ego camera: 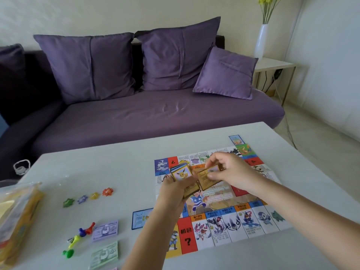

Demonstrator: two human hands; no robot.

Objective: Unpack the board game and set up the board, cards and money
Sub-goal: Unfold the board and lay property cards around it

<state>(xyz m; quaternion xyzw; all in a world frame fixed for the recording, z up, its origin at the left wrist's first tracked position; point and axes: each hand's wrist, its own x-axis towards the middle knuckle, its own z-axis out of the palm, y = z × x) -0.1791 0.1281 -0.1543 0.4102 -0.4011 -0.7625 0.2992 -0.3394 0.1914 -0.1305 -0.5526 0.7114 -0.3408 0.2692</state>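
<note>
Over the game board [224, 228] on the white table [116, 172]: a stack of cards [180, 173] is gripped in the curled left hand [175, 193]. One gold card [207, 177] is pinched by the right hand [233, 172]. Money stacks [105, 230] are laid at left.

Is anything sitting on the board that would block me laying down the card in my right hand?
Nothing visible. The right hand pinches the card above the board, beside the deck in the left hand; the board shows no loose pieces, though the hands hide a patch.
</note>
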